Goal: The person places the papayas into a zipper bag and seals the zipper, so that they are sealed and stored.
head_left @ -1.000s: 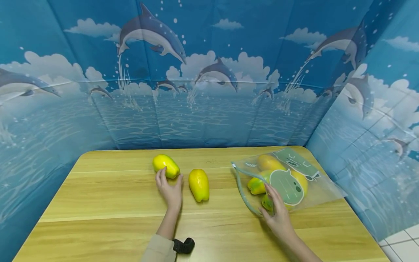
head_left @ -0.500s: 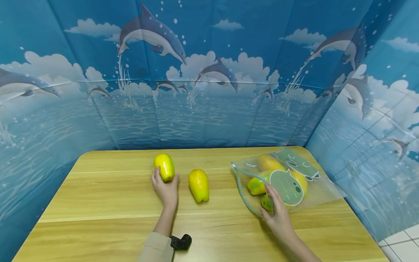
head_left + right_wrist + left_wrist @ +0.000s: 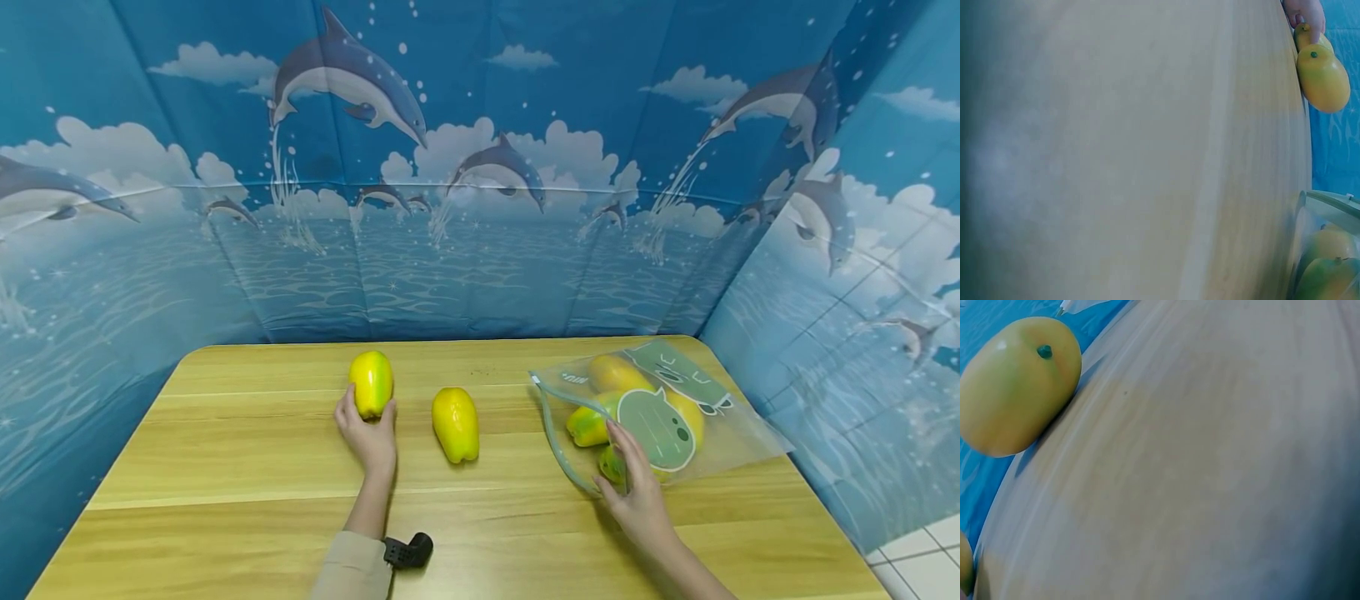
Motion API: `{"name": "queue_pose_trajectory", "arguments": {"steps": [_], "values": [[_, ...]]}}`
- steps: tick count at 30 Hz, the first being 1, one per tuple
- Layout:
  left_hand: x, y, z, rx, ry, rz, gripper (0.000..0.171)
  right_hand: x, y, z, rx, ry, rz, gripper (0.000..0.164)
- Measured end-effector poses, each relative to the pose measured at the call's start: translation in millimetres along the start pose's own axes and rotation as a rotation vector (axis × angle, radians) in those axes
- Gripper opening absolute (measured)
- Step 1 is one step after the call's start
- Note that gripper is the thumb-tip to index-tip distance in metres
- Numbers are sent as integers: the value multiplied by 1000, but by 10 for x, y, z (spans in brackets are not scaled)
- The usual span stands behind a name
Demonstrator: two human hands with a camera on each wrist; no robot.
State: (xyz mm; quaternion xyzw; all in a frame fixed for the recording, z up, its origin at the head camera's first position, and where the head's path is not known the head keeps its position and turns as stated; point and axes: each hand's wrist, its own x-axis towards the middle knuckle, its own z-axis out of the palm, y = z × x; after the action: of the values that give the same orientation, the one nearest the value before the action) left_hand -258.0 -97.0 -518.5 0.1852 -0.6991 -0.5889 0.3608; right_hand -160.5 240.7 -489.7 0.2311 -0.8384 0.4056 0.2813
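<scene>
While the left hand (image 3: 367,437) had its fingers clamped on the near end of a yellow-green fruit (image 3: 371,379), thumb on the right side, other fingers on the left, the right hand (image 3: 639,500) held the mouth of a clear zip bag (image 3: 750,442), fingers curled at the upper rim, thumb spread apart from them near the lower rim. Gripped fruit sat just beyond the left fingers; couldn't tell if it touched the wooden counter (image 3: 247,475). Loose yellow fruit (image 3: 455,425) lay on the counter just right of the left fingers, between the two hands, touching neither. Bagged fruits (image 3: 588,427), yellow and green, lay beyond and around the right fingertips, seen through plastic, exact count unclear. Green animal print (image 3: 652,427) was just right of those fingers. Black wrist device (image 3: 408,552) and beige sleeve (image 3: 351,567) were behind the left fingers. Blue dolphin backdrop (image 3: 465,275) hung well beyond both hands' fingers.
</scene>
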Motion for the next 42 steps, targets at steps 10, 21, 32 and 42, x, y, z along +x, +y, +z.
{"name": "queue_pose_trajectory", "arguments": {"steps": [10, 21, 32, 42], "values": [[6, -20, -22, -22, 11, -28, 60, -6, 13, 7, 0, 0, 0, 94], [-4, 27, -45, -116, -7, -65, 57, 3, -10, 2, 7, 6, 8, 94], [-134, 387, -13, -239, -192, 28, 54, 19, -26, 7, 2, 14, -14, 91], [-410, 867, 8, -237, -411, 128, 51, 109, -261, -41, -9, 21, -23, 91]]}}
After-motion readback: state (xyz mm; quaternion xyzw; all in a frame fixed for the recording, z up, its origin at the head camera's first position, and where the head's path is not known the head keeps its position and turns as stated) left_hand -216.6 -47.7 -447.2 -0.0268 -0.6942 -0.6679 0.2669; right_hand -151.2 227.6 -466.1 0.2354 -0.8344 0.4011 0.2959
